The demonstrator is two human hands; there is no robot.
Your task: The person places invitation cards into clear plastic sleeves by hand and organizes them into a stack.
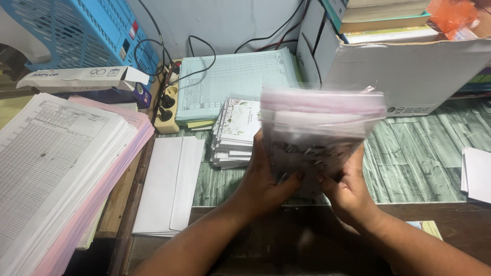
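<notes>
Both my hands hold a clear plastic sleeve (319, 122) with a card inside it, raised above the table and blurred by motion. My left hand (263, 176) grips its lower left edge, and my right hand (348, 189) grips its lower right edge. Just behind the left hand lies a stack of white cards (232, 135) with floral print.
A stack of white envelopes (171, 184) lies at the left. Thick piles of white and pink forms (56, 168) fill the far left. Pale green ledger sheets (235, 82), a power strip (166, 110), a blue basket (87, 30) and a cardboard box (409, 71) of books stand behind.
</notes>
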